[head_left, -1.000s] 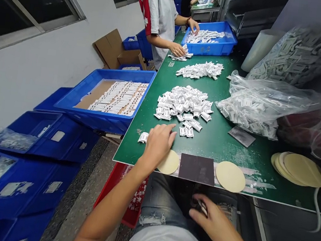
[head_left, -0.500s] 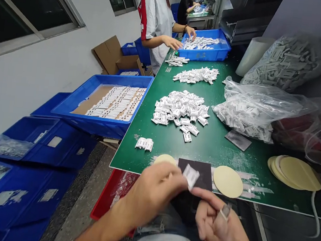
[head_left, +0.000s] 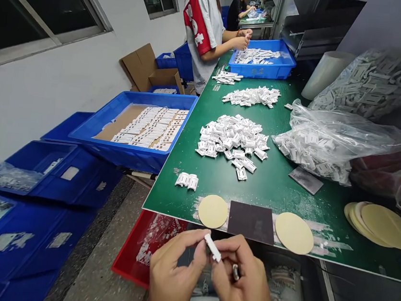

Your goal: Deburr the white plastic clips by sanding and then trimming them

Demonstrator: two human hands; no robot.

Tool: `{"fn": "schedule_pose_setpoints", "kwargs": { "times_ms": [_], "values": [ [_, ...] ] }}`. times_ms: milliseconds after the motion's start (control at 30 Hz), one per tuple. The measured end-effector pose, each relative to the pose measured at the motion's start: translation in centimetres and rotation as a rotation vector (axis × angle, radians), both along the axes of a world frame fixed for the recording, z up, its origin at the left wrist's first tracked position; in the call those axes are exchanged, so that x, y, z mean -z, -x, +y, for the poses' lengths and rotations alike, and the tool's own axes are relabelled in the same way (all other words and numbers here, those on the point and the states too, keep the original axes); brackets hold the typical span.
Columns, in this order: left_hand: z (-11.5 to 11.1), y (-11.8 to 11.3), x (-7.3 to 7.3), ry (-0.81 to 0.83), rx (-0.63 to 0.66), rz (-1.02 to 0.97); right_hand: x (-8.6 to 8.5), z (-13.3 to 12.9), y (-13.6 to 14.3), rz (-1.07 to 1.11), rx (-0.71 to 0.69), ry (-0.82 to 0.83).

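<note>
A small white plastic part (head_left: 212,247) is pinched between my two hands, turned so that its narrow edge faces up. My left hand (head_left: 176,268) grips one end with thumb and forefinger. The fingers of my right hand (head_left: 240,276) close on the other end. A small object with a metallic end (head_left: 235,272) is tucked into my right hand's curled fingers; its kind is unclear. Just beyond my hands, a dark square sheet (head_left: 252,222) lies along the table edge between a pale yellow disc (head_left: 213,211) and another yellow disc (head_left: 294,232).
Similar parts form a heap (head_left: 234,137) on the green table (head_left: 166,199), with a few set apart (head_left: 187,181) at left. Bagged parts (head_left: 313,144) stand at right. Below the edge is a red bin (head_left: 131,253). A co-worker (head_left: 203,30) stands by a blue tray (head_left: 262,70).
Both hands have drawn back off the table edge, uncovering the dark sheet. The white part has turned edge-up, and my right hand now grips it too. The co-worker's hands have come together.
</note>
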State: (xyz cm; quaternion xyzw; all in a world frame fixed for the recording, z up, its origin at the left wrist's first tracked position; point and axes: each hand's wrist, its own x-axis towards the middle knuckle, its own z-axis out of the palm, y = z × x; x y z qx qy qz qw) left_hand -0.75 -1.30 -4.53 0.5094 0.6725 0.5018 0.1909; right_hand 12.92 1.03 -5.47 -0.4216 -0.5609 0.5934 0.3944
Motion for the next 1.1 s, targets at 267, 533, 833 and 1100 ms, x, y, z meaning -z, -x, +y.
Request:
{"fn": "schedule_pose_setpoints", "kwargs": {
  "times_ms": [267,533,833,1100],
  "values": [
    [-1.0,1.4,0.7,0.078,-0.197,0.055,2.2,-1.3,3.1,-0.031,0.095,-0.348],
    [-1.8,10.1,0.9,0.409,-0.317,0.012,2.6,-1.8,2.0,0.012,0.087,-0.105],
    [-2.7,12.0,-1.7,0.781,-0.379,0.682,0.4,0.3,0.9,0.251,0.040,0.317],
    [-1.3,6.0,-1.4,0.259,-0.281,0.080,0.1,0.2,0.5,0.281,0.046,0.360]
  ]
}}
